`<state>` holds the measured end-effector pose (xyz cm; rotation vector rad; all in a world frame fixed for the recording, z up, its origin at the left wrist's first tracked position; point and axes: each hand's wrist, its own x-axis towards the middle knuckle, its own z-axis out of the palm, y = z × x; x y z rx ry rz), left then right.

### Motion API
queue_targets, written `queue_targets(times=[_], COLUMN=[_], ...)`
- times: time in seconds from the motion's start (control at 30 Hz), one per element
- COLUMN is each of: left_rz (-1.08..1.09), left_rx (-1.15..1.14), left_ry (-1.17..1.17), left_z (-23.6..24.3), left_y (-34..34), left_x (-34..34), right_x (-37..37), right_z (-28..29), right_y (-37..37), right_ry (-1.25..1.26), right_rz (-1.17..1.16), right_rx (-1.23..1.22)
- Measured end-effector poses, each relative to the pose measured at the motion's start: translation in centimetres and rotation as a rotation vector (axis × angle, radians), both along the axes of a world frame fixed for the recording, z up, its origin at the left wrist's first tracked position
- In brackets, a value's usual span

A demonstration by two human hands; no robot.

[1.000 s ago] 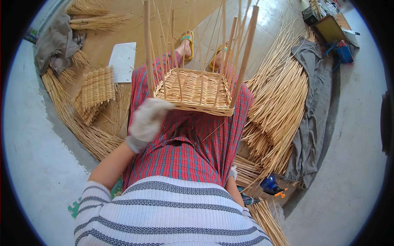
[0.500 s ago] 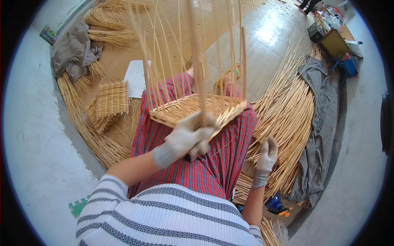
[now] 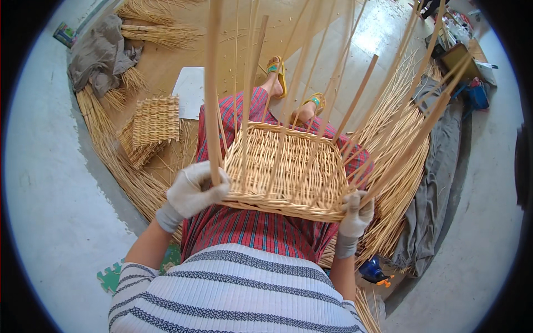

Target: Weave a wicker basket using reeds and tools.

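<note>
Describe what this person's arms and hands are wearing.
The left hand and right hand wear off-white fabric gloves with snug, light grey cuffs at the wrists. The forearms are bare up to white ribbed-knit sleeves crossed by dark grey patterned bands.

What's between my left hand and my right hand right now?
The near edge of the woven basket spans from your left hand to your right hand, seen in the head view.
</note>
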<state>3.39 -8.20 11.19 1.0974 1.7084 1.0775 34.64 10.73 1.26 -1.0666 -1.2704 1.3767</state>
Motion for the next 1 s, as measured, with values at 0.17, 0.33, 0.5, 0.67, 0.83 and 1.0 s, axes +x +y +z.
queue_targets(times=[0.17, 0.33, 0.5, 0.67, 0.83, 1.0], left_rz=[-0.158, 0.228, 0.192, 0.188, 0.199, 0.209], left_rx=[0.106, 0.137, 0.181, 0.143, 0.187, 0.099], left_ry=[0.6, -0.212, -0.247, -0.209, -0.216, -0.234], left_z=[-1.2, -4.1, -4.6, -5.0, -4.7, -3.9], left_y=[2.1, 2.8, 2.4, 2.2, 2.7, 3.2], left_x=[-1.3, 0.6, 0.1, 0.5, 0.9, 0.4], right_x=[-0.9, -1.2, -2.4, -2.6, -2.4, -1.6], right_z=[2.7, 5.0, 5.5, 4.6, 3.4, 3.0], right_y=[-1.5, 1.2, 2.7, 2.8, 2.4, 0.3], right_ry=[-0.035, -0.201, -0.255, -0.257, -0.14, -0.12], right_rz=[0.027, 0.117, 0.131, 0.032, -0.093, -0.058], right_rx=[-0.017, -0.081, 0.045, -0.086, -0.122, -0.233])
